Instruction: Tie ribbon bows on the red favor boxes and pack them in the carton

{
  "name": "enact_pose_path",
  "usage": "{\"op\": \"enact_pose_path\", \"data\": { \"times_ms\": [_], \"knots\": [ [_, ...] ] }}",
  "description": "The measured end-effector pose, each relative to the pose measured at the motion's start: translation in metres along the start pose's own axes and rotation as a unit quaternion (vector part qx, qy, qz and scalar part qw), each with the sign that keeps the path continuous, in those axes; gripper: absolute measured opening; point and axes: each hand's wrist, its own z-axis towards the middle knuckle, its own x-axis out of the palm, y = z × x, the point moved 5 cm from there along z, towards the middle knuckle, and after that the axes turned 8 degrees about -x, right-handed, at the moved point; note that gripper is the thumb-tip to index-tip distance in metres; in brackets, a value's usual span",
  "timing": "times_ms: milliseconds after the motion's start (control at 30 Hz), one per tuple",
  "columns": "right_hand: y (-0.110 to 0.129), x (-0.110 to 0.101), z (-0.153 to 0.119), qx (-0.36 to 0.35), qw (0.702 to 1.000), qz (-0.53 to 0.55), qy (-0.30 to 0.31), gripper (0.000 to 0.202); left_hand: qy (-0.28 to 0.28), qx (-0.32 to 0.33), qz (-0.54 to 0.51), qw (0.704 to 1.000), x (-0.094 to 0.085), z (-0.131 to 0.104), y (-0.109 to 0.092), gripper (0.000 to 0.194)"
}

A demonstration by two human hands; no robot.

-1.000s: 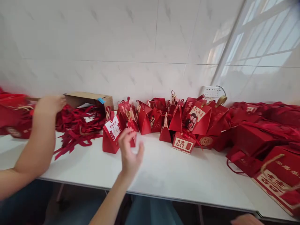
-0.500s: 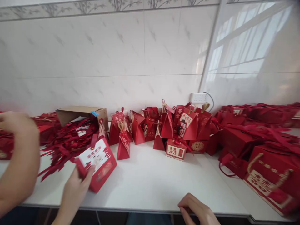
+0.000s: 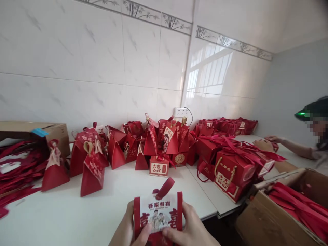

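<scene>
A red gift box (image 3: 159, 213) with a white printed panel and a red ribbon loop on top is held upright at the bottom centre. My left hand (image 3: 134, 225) grips its left side, thumb across the front. Around the right side my right hand (image 3: 188, 225) is closed, its thumb also pressed on the front. Beyond it on the white table (image 3: 115, 205) stands a small red box with a cream label (image 3: 159, 167). Triangular red gift boxes (image 3: 93, 174) stand to the left of that.
At left, a cardboard box (image 3: 57, 133) lies beside a heap of red ribbons (image 3: 17, 171). Larger red boxes (image 3: 230, 171) are stacked at right. Another open carton (image 3: 279, 218) holds red ribboned things at the lower right. A co-worker's arm (image 3: 294, 145) reaches over the far table.
The view has swung right. The gift box, earlier in my left hand alone at the left, is now in front of me, and my right hand has taken hold of it too.
</scene>
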Motion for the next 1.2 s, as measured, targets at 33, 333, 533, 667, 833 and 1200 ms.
{"op": "enact_pose_path", "data": {
  "times_ms": [33,333,533,667,833,1200],
  "knots": [
    [-0.008,-0.011,0.0,-0.004,0.998,-0.026,-0.054,0.045,-0.013,0.014,0.025,1.0,-0.004,0.007,0.002,0.052],
    [-0.079,-0.091,0.011,0.044,0.846,-0.345,-0.404,0.037,-0.198,0.143,0.254,0.936,-0.056,0.038,0.058,0.037],
    [-0.111,-0.097,0.032,0.056,0.826,-0.436,-0.353,0.047,-0.413,0.077,0.287,0.861,-0.098,0.023,0.027,0.069],
    [-0.117,-0.106,0.024,0.056,0.838,-0.422,-0.342,0.081,-0.415,-0.043,0.257,0.872,-0.128,0.042,0.025,0.092],
    [-0.096,-0.09,-0.003,0.036,0.831,-0.466,-0.302,0.094,-0.332,-0.163,0.224,0.902,-0.155,0.062,0.05,0.083],
    [-0.046,-0.02,-0.019,-0.093,0.905,-0.349,-0.223,0.035,-0.305,-0.124,0.199,0.923,-0.151,0.091,0.039,0.064]
  ]
}}
